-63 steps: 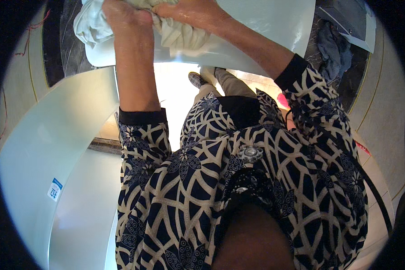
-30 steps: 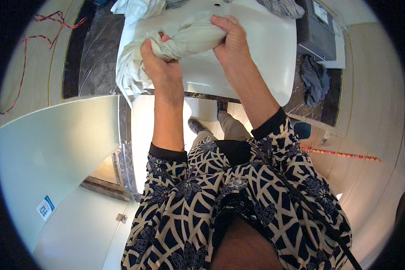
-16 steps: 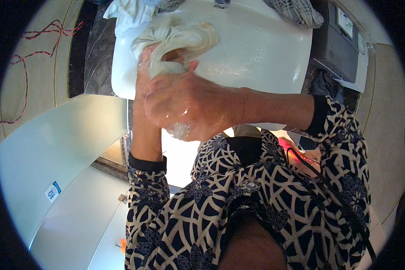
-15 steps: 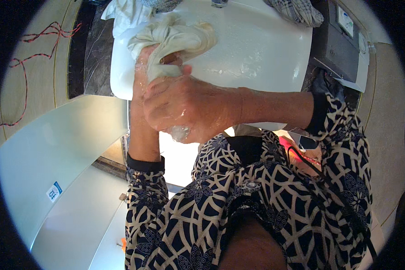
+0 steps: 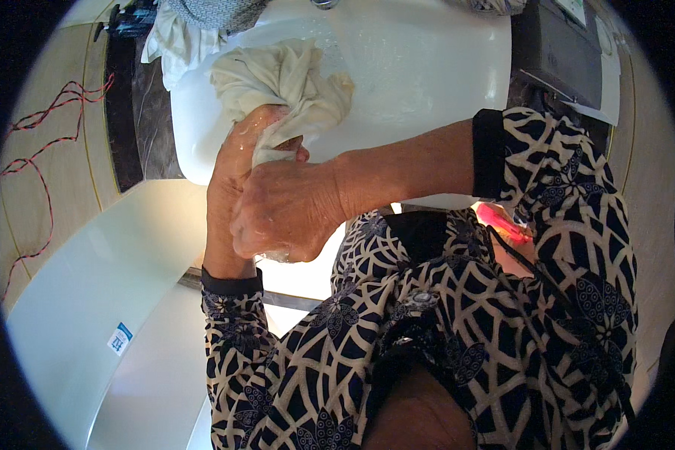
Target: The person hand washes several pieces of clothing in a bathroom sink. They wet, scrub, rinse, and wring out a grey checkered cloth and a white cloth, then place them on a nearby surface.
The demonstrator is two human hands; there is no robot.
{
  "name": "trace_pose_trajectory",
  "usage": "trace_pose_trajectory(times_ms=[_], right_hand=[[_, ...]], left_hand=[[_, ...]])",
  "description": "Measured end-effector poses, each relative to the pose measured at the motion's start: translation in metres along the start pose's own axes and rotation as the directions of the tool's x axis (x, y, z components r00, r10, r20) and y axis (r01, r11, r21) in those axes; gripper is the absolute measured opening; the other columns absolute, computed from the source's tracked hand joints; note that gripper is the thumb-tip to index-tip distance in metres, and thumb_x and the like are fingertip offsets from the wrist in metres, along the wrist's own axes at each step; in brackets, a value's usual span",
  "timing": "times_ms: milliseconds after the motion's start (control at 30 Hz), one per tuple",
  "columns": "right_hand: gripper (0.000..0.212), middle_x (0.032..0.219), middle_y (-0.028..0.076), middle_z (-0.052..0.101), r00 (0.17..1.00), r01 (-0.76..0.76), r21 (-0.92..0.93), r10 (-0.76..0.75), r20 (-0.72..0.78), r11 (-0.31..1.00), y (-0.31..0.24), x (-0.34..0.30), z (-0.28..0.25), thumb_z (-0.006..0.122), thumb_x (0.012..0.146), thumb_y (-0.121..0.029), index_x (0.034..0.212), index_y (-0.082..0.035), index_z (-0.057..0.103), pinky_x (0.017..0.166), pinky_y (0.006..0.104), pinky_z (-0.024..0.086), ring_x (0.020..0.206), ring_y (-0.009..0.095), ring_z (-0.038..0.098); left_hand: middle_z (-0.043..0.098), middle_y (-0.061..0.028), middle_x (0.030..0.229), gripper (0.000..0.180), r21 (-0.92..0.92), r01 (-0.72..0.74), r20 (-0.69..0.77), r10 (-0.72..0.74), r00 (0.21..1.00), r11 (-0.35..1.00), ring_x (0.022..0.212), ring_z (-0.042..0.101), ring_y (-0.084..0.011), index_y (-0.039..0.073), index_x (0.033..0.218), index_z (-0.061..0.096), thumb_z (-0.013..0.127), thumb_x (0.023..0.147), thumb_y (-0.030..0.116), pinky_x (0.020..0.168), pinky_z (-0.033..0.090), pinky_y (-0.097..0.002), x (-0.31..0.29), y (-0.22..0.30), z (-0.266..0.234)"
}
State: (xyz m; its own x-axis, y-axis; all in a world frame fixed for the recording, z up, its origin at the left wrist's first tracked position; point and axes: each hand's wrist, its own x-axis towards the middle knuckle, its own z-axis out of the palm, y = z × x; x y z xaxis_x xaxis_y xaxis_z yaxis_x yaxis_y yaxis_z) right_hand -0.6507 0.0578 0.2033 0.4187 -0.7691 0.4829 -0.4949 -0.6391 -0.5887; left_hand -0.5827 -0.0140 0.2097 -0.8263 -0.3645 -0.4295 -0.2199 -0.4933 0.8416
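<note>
A wet cream-white cloth (image 5: 285,79) hangs bunched over the left part of the white sink (image 5: 435,82). My left hand (image 5: 244,146) grips it, the thumb side wet and most fingers hidden under the fabric. Closed in a fist, my right hand (image 5: 289,206) holds a narrow stretch of the same cloth, pulled tight between the two hands. Suds cling to the lower side of the right fist, and it presses against my left wrist. Both hands are at the sink's near left edge.
Left of the sink's back, a white cloth (image 5: 180,49) and a grey patterned cloth (image 5: 221,11) lie piled. A dark grey box (image 5: 562,56) stands on the right counter. Red-and-black cord (image 5: 51,202) trails at the far left, above a pale curved panel (image 5: 90,292).
My right fist has slid down along my left wrist, toward me. The cloth between the hands has twisted and shifted slightly. The whole view has tilted a little.
</note>
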Motion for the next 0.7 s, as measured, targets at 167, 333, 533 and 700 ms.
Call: trace_pose_trajectory(times_ms=[167, 333, 533, 700], right_hand=[[0.009, 0.05, 0.008, 0.049, 0.998, -0.066, 0.046, 0.066, -0.008, 0.997, -0.001, -0.005, 0.004, 0.055, 0.049, -0.005, 0.051, -0.004, 0.046, 0.043, 0.0338, 0.04, 0.046, 0.023, 0.051], [0.012, 0.056, 0.007, 0.05, 0.975, -0.142, 0.113, 0.159, -0.157, 0.983, -0.008, -0.013, 0.009, 0.056, 0.047, -0.005, 0.053, -0.004, 0.045, 0.046, 0.0345, 0.041, 0.053, 0.024, 0.052], [0.012, 0.059, 0.007, 0.051, 0.952, -0.1, 0.236, 0.162, -0.258, 0.967, -0.022, -0.015, 0.01, 0.056, 0.047, -0.006, 0.054, -0.005, 0.046, 0.049, 0.0351, 0.041, 0.056, 0.025, 0.053], [0.012, 0.054, 0.008, 0.049, 0.995, -0.074, 0.155, 0.084, -0.06, 0.985, -0.026, -0.014, 0.007, 0.055, 0.049, -0.01, 0.051, -0.003, 0.045, 0.048, 0.0353, 0.04, 0.053, 0.024, 0.052]], left_hand=[[0.051, -0.0091, 0.081, 0.022, 0.212, 0.046, -0.012, -0.044, 0.999, 0.976, 0.067, 0.052, -0.0135, 0.004, 0.102, 0.046, 0.046, 0.08, 0.008, 0.059, 0.045, -0.023, 0.015, -0.022, -0.015], [0.054, -0.0118, 0.081, 0.025, 0.008, 0.09, 0.034, -0.09, 0.995, 0.996, 0.066, 0.054, -0.0136, 0.002, 0.105, 0.044, 0.042, 0.083, 0.012, 0.059, 0.045, -0.0214, 0.011, -0.03, -0.01], [0.055, -0.0128, 0.069, 0.034, -0.275, 0.343, 0.113, -0.324, 0.939, 0.898, 0.06, 0.053, -0.0148, -0.005, 0.093, 0.049, 0.043, 0.081, 0.026, 0.054, 0.044, -0.0217, 0.003, -0.016, 0.009], [0.052, -0.0095, 0.062, 0.031, -0.251, 0.249, -0.061, -0.273, 0.96, 0.935, 0.053, 0.047, -0.013, -0.004, 0.083, 0.052, 0.046, 0.079, 0.026, 0.048, 0.04, -0.0223, -0.003, -0.014, 0.017]])
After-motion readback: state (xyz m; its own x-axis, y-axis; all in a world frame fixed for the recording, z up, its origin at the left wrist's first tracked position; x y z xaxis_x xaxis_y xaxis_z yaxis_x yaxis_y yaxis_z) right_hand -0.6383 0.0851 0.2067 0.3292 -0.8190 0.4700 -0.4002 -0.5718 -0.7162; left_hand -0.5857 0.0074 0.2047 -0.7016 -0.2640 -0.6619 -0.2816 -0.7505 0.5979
